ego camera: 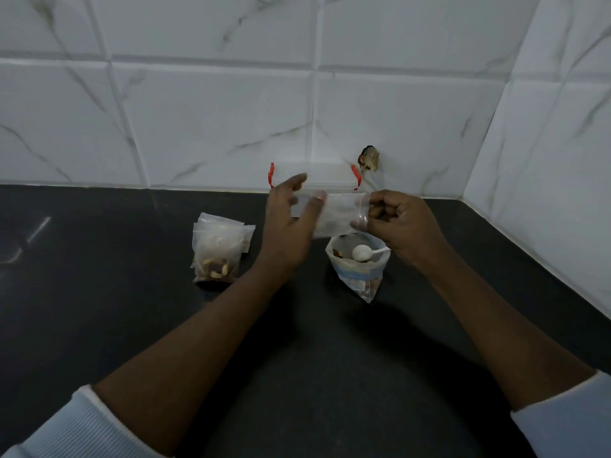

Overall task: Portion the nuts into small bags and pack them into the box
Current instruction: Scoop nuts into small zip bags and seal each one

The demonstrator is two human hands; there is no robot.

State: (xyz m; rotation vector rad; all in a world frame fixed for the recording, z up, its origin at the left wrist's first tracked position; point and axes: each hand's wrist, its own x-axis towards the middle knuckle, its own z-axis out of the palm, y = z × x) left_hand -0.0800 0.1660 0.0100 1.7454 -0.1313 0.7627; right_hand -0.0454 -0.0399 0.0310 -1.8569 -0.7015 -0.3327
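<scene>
Firstly, item one: small clear bag (334, 214), empty, held level in the air directly above the open bag of nuts (358, 279), spanning the gap between both hands.

Right hand (400, 223): above and just right of the open bag of nuts, fingers curled, pinching the small clear bag's right edge between thumb and fingertips.

Left hand (287, 226): above and left of the open bag of nuts, fingers fairly straight and spread, thumb lying against the small clear bag's left end; slightly blurred, no firm grasp evident.

White spoon (360, 252): resting inside the open bag of nuts, handle pointing right.

Clear box (317, 175) with red clasps: behind the open bag of nuts, against the tiled wall (215, 110).

Pile of small bags (218, 249): well left of the open bag of nuts on the dark counter (330, 358), the front one containing nuts.
</scene>
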